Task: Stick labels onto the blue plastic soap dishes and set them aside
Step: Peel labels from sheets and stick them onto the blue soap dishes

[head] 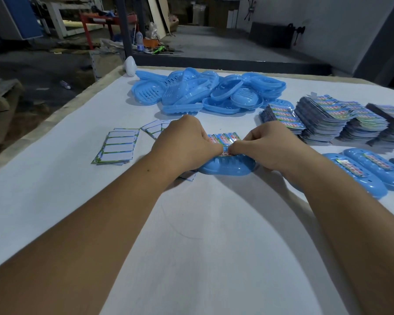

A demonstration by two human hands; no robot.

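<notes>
1. A worker's left hand (187, 142) and right hand (263, 144) meet over a blue soap dish (228, 165) lying on the white desk (203, 223) just in front of them; each grip is curled tight, fingertips pinching a printed label (225, 152) at the dish's top
2. The label strip (225, 138) lies just behind the hands; if the label is not cleanly torn free, pulling could drag the strip along or rip the print
3. With both grips crowded at one spot, the sticker may crease or fold onto itself before it lies flat, leaving a wrinkle or bubble
4. A skewed placement looks likely if one side lands first; the finished dishes (362, 171) set aside at right carry labels running straight along their length
5. The dish rests on its curved shell, so pressing off-centre may rock or slide it across the cloth
6. Spent backing sheets (116, 147) sit near the left arm and a stray one lies under the left wrist; a sweep of the forearm may scatter them
7. The unlabelled pile (205, 92) and label stacks (341, 119) stand well apart, out of harm
</notes>
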